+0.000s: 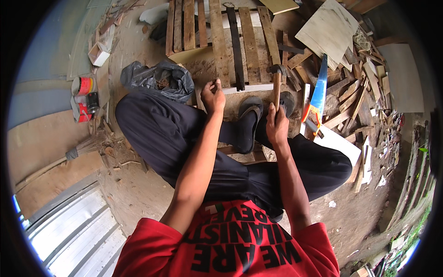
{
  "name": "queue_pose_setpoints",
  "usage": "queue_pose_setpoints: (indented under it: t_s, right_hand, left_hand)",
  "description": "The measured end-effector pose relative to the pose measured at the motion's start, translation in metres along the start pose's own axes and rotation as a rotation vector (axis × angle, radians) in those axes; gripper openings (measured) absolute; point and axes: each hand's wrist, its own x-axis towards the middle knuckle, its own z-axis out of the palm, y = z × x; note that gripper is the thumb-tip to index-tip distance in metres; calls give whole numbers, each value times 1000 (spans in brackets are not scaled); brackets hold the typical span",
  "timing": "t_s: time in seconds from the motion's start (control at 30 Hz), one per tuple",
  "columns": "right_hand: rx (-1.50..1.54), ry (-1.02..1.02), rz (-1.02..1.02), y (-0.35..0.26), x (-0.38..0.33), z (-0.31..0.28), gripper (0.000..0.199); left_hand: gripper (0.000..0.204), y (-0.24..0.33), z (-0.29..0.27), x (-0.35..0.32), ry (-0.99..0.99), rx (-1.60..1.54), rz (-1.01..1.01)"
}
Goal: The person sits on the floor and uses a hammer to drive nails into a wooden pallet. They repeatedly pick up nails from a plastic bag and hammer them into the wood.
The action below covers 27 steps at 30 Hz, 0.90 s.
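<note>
Where the floor (138,182) meets the wall along its left edge, two red tins (83,86) sit beside a dark can, and a ribbed metal sheet (74,231) takes up the near left corner. Farther right, a black plastic bag (138,76) slumps open on the floor, just beyond the person's bent left knee, with brownish bits inside it. Next come wooden slats (189,25), lying side by side toward the floor's far edge, their lengths pointing toward the person. At the near end of the longest plank (218,41), the left hand (213,98) is nearly closed, its fingers curled and their tips drawn together; whether something small is pinched there cannot be told. A dark strip (236,46) lies to the right of that plank, also running lengthwise. Below it, a sandalled foot (249,122) rests between the two forearms. The right hand (278,125) is wrapped firmly round the lower handle of a hammer (277,90), whose head is at the near end of the rightmost slat; contact is unclear. Just beside it, a handsaw (319,92) with a blue blade and orange handle leans across a white board (339,145). Wood scraps (348,92) heap along the floor's right side, a pale square panel (326,30) lying over their far end.
</note>
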Motion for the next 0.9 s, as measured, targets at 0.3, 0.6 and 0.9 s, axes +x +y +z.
queue_pose_setpoints:
  t_s: [0.3, 0.6, 0.9]
  right_hand:
    - [88, 38, 69, 3, 7, -15, 45]
    - [140, 126, 88, 15, 19, -30, 43]
    - [214, 394, 261, 63, 46, -59, 49]
  left_hand:
    - [32, 26, 5, -9, -151, 12, 18]
    - [22, 52, 13, -28, -403, -296, -111]
    - [15, 84, 62, -43, -838, -185, -12]
